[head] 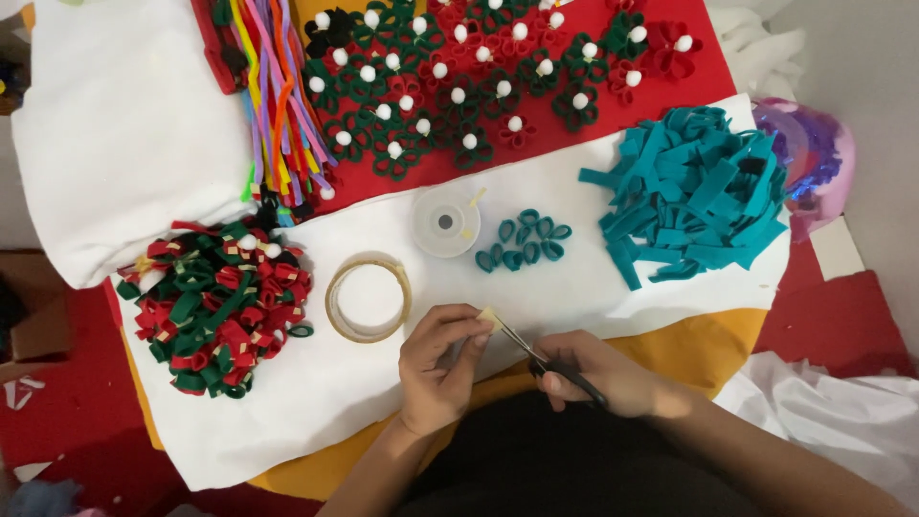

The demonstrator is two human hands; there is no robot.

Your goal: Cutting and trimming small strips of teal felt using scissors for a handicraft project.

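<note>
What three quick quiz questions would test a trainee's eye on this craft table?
1. True or false: the right hand holds scissors.
2. Which lies nearest the tape roll? A) teal felt strips B) red and green loop pile C) pipe cleaners
3. What does the left hand pinch at the scissor tips?

Key: 1 true; 2 B; 3 a small pale piece of tape.

Home craft corner: felt sheets [124, 144] spread out, piles of felt flowers [459, 86], teal felt strips [694, 196], pipe cleaners [278, 105], tape roll [369, 299]
</note>
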